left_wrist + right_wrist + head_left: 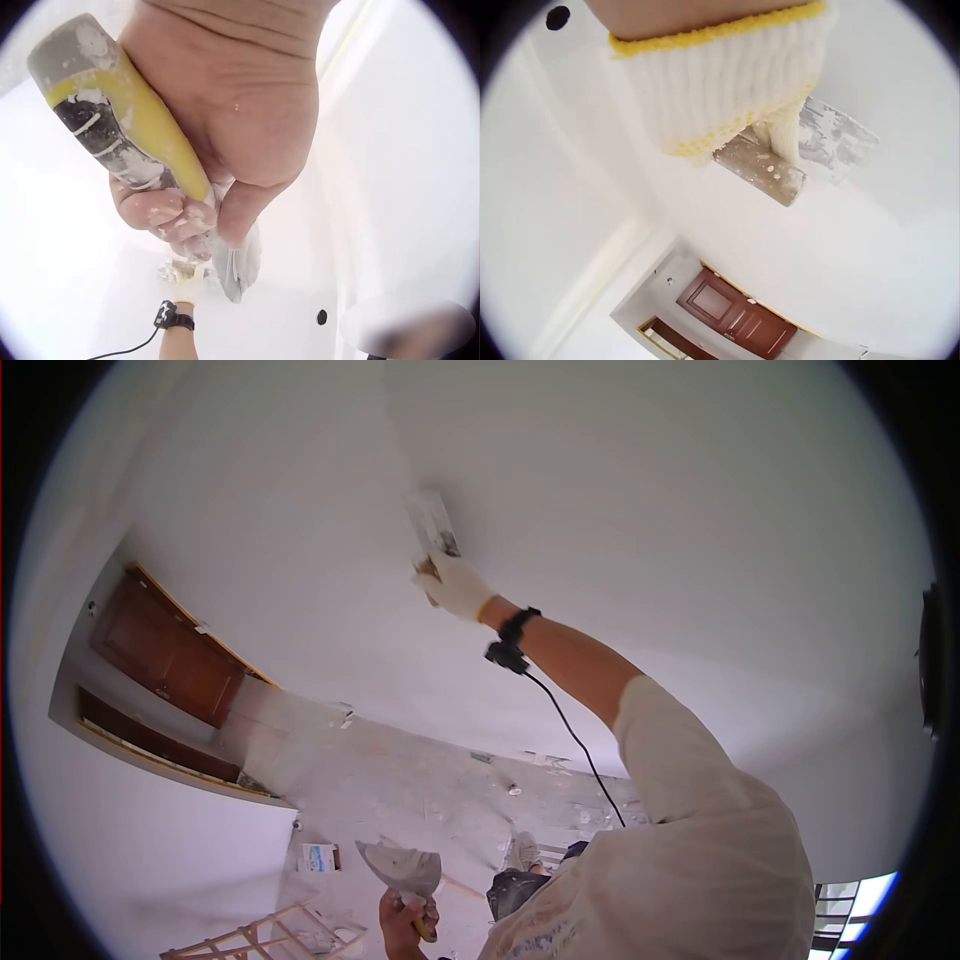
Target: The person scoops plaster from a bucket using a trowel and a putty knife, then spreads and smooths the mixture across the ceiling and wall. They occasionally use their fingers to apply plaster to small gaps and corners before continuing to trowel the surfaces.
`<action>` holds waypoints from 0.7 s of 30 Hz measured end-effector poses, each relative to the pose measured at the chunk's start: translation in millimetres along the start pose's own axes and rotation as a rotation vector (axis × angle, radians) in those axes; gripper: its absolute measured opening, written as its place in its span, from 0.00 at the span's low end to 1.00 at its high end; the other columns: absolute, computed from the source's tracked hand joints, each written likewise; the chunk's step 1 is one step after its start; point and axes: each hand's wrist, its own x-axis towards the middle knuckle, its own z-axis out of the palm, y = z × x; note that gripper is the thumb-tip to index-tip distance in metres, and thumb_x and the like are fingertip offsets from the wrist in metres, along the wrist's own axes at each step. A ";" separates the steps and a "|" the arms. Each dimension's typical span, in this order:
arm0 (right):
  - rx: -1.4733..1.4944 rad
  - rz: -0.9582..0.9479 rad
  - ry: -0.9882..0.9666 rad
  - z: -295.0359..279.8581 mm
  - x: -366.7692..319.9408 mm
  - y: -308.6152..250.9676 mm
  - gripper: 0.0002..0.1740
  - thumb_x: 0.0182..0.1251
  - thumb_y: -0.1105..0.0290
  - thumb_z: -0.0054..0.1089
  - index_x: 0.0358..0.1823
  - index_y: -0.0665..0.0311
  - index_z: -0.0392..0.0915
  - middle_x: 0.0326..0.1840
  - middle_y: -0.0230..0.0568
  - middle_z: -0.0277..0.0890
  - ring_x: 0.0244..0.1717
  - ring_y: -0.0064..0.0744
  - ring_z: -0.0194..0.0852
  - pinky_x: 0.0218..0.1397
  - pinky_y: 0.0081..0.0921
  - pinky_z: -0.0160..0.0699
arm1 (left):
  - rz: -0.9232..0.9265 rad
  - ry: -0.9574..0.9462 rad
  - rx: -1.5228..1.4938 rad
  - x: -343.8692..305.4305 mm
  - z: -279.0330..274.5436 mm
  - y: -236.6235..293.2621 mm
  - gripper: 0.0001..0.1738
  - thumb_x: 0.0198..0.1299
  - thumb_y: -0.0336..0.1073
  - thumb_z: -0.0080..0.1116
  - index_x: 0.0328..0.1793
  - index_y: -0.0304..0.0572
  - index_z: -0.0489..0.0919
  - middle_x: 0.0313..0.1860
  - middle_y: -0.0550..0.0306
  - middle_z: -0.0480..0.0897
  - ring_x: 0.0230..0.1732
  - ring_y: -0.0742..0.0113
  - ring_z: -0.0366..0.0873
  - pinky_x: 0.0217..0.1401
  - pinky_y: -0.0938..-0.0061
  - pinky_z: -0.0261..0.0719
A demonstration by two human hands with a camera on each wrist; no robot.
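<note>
My right hand [462,586], in a white knitted glove with a yellow cuff, grips the worn handle [761,172] of a plastering trowel. The trowel's smeared metal blade [430,520] lies at the white wall [600,490], and a faint change of shade runs upward from it. Low in the head view, my bare left hand [402,922] holds a wide putty knife [400,868] with its blade up. Its yellow and black handle [142,120] is spotted with white filler, and the curled fingers are spotted too. From the left wrist, the blade shows nearly edge-on.
A brown door [170,645] stands to the left. Below, the dusty floor [390,790] bears scraps, a white and blue box [320,858] and a wooden frame [265,935]. A black cable [575,735] hangs from the right wrist camera. A dark object [930,660] is at the far right.
</note>
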 end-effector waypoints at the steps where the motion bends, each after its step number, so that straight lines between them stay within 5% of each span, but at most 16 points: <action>1: 0.009 -0.004 0.001 4.8 18.1 -4.0 0.15 0.72 0.60 0.58 0.48 0.65 0.72 0.29 0.44 0.81 0.30 0.40 0.83 0.38 0.37 0.79 | 0.041 0.020 0.006 -6.4 8.8 2.7 0.12 0.62 0.32 0.60 0.47 0.34 0.73 0.24 0.48 0.78 0.15 0.63 0.72 0.13 0.73 0.66; 3: -0.334 -0.068 0.125 6.7 32.9 -7.8 0.18 0.72 0.57 0.57 0.51 0.65 0.73 0.39 0.48 0.85 0.41 0.50 0.85 0.47 0.44 0.79 | 0.067 0.038 0.021 -4.9 9.4 2.5 0.08 0.68 0.35 0.58 0.39 0.40 0.74 0.19 0.54 0.76 0.10 0.67 0.68 0.08 0.75 0.62; 5: -0.344 -0.013 0.161 0.4 12.1 -5.8 0.19 0.72 0.56 0.56 0.52 0.64 0.73 0.41 0.48 0.85 0.45 0.52 0.84 0.49 0.47 0.78 | 0.093 -0.024 -0.123 0.7 5.9 -9.8 0.21 0.56 0.28 0.62 0.55 0.29 0.72 0.29 0.43 0.80 0.21 0.58 0.78 0.17 0.71 0.72; 6: -0.359 0.024 0.192 -6.8 1.5 -8.2 0.20 0.72 0.55 0.55 0.54 0.64 0.74 0.44 0.48 0.85 0.48 0.55 0.83 0.52 0.50 0.77 | 0.053 0.010 -0.097 4.4 9.4 -8.3 0.21 0.56 0.30 0.64 0.54 0.30 0.73 0.30 0.44 0.81 0.21 0.59 0.79 0.17 0.72 0.73; 10: -0.350 -0.032 0.268 -66.9 -56.3 1.9 0.20 0.72 0.57 0.56 0.55 0.64 0.73 0.43 0.47 0.85 0.46 0.53 0.84 0.49 0.46 0.79 | 0.017 -0.121 -0.045 27.1 27.7 3.6 0.21 0.56 0.32 0.66 0.54 0.30 0.73 0.30 0.45 0.81 0.21 0.61 0.79 0.17 0.73 0.73; 12: -0.077 0.148 0.254 -105.3 -91.6 -7.5 0.21 0.72 0.58 0.56 0.58 0.64 0.72 0.42 0.48 0.85 0.44 0.52 0.84 0.47 0.40 0.80 | 0.022 -0.168 -0.006 35.6 43.7 13.9 0.20 0.58 0.32 0.66 0.53 0.30 0.74 0.31 0.46 0.82 0.21 0.63 0.78 0.18 0.74 0.72; 16: -0.151 0.140 0.396 -170.1 -158.3 -27.5 0.24 0.72 0.61 0.57 0.65 0.64 0.69 0.39 0.47 0.85 0.41 0.48 0.86 0.45 0.36 0.81 | 0.034 -0.284 0.027 57.2 68.2 18.7 0.22 0.57 0.31 0.62 0.58 0.31 0.74 0.27 0.46 0.80 0.18 0.63 0.75 0.16 0.74 0.70; 18: -0.492 0.181 0.516 -204.3 -184.4 -18.0 0.29 0.71 0.63 0.57 0.71 0.63 0.65 0.35 0.45 0.84 0.39 0.45 0.86 0.46 0.35 0.82 | 0.025 -0.344 0.042 61.3 79.3 24.7 0.22 0.58 0.32 0.63 0.57 0.31 0.74 0.27 0.45 0.80 0.19 0.63 0.76 0.16 0.74 0.71; 21: -0.294 0.162 0.508 -250.6 -209.5 -33.8 0.30 0.71 0.63 0.57 0.71 0.63 0.65 0.35 0.46 0.85 0.39 0.47 0.86 0.45 0.37 0.82 | 0.004 -0.437 0.042 62.8 91.2 49.2 0.21 0.59 0.33 0.64 0.57 0.31 0.74 0.28 0.44 0.80 0.20 0.62 0.76 0.17 0.74 0.71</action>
